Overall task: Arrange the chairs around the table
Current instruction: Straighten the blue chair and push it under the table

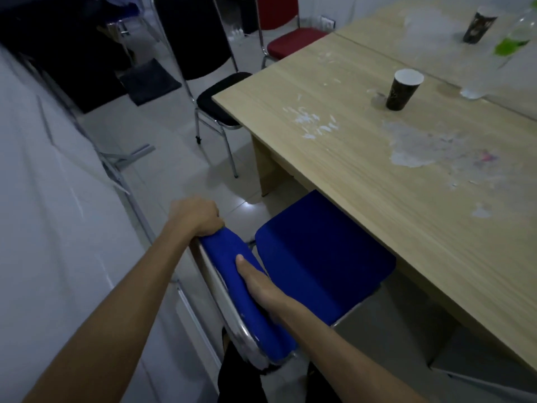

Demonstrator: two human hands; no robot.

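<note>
Both hands are on the padded backrest of the blue chair [316, 257], which stands at the near long edge of the table [363, 158] with the front of its seat already tucked under the tabletop. The left hand [197, 216] is clenched over the far end of the backrest, fingers wrapped down behind the pad, a grip that suits pushing and steering the frame. The right hand [255, 280] lies along the seat-facing side of the pad with the thumb stretched forward; its fingers are hidden, so I cannot tell whether it truly grasps or only steadies the pad. Holding the two ends apart likely keeps the chair square to the table edge as it slides in.

At the far left end of the table a black chair [215, 94] has its seat partly under the corner, and a red chair [290, 39] stands beyond it at the far side, its seat close to the table edge. On the tabletop a dark paper cup [404, 88] stands upright near the middle, well clear of the edge being worked. Judging by this, the blue chair looks nearly placed.
</note>
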